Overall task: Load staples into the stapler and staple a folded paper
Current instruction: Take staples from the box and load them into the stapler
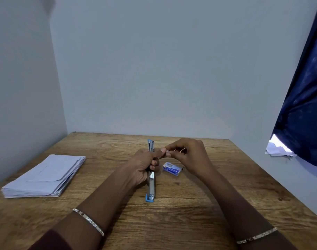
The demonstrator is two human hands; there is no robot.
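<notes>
A blue and silver stapler (151, 186) is swung fully open into one long strip, running from near me toward the wall at the table's middle. My left hand (145, 165) grips it around its hinge. My right hand (186, 154) hovers just right of that spot and pinches something small and thin between thumb and fingertips; it looks like a strip of staples (165, 153), but it is too small to be sure. A small blue staple box (172, 168) lies on the table under my right hand. A stack of white paper (45, 175) lies at the left.
The wooden table (190, 213) stands in a corner, with walls at the left and back. A dark blue curtain (305, 105) hangs at the right, with loose white papers (278, 148) under its lower edge.
</notes>
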